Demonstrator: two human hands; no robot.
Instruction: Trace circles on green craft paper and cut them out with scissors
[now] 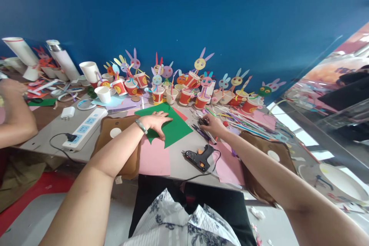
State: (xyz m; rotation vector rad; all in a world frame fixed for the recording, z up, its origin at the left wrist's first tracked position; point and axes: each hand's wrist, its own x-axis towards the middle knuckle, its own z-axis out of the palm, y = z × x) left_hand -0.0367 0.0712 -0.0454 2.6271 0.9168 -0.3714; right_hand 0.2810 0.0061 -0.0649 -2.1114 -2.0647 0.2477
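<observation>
My left hand (pixel 157 123) lies with spread fingers on a green sheet of paper (pixel 177 130), whose near edge has a notch cut out. Beneath that sheet, pink paper (pixel 155 159) sticks out toward me. To the right, my right hand (pixel 215 125) has its fingers closed around the black handles of scissors (pixel 203 122); the blades are partly hard to make out among dark pens (pixel 201 133). A black hot glue gun (pixel 199 157) rests on its side nearer to me, its cord trailing off the table edge.
Paper cups with rabbit faces (pixel 201 100) line the blue wall. Colourful sticks (pixel 245 121) are heaped at right. A power strip (pixel 85 128) stands at left, and brown cushioned pads (pixel 265 161) flank the work area. Another person's arm (pixel 14 111) reaches in from far left.
</observation>
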